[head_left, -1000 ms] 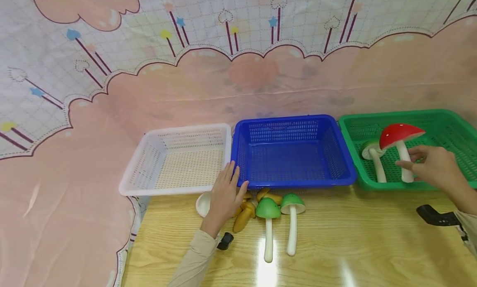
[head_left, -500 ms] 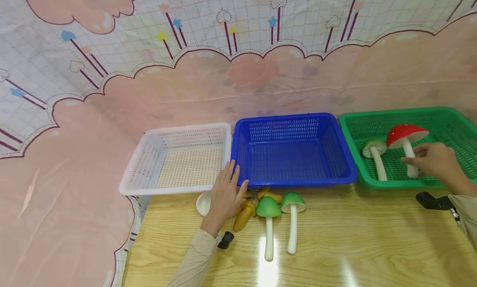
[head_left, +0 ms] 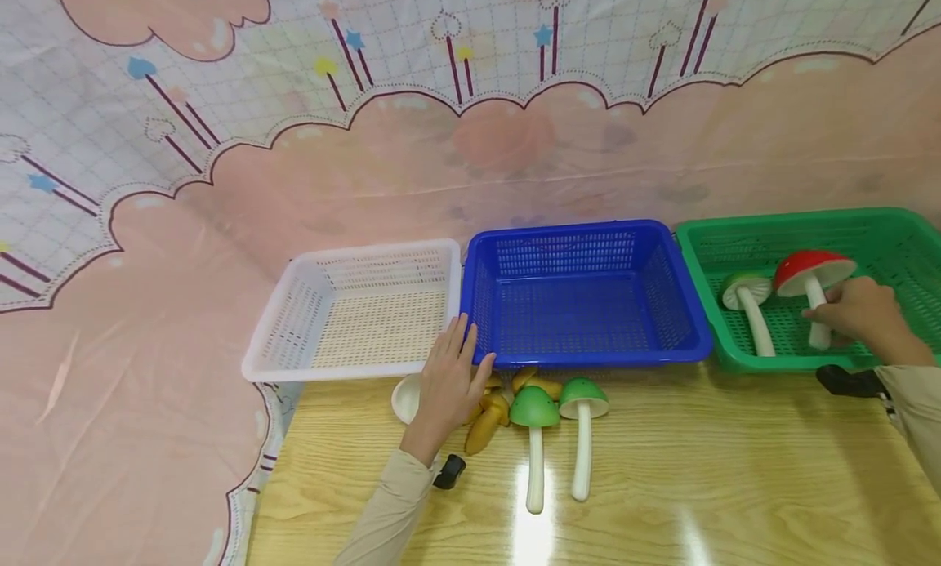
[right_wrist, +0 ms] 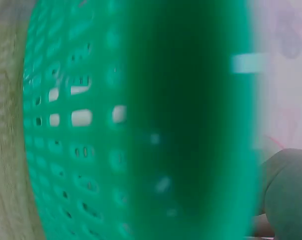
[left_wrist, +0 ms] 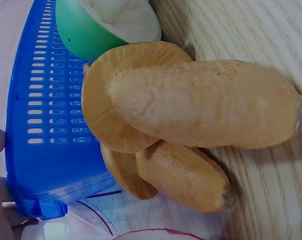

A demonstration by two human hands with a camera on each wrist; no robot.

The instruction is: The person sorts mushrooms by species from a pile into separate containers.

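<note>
1 red mushroom (head_left: 814, 270), stem pinched by the right hand (head_left: 871, 317), leans inside 1 green basket (head_left: 779, 233) beside 1 green mushroom (head_left: 758, 325); left hand (head_left: 447, 386), fingers straight, rests on 1 blue basket (head_left: 566, 309), near 2 more green mushrooms (head_left: 535, 409)

Cloth (head_left: 353, 170) behind at upper frame, left basket (head_left: 375, 329) centre left, middle basket (head_left: 566, 313) at centre, right basket (head_left: 882, 239) at right edge, first mushroom (head_left: 754, 314) inside at left, second mushroom (head_left: 812, 269) beside it in right hand (head_left: 867, 317), further mushrooms (head_left: 535, 411) on table (head_left: 698, 468), lower centre, before middle basket.
</note>
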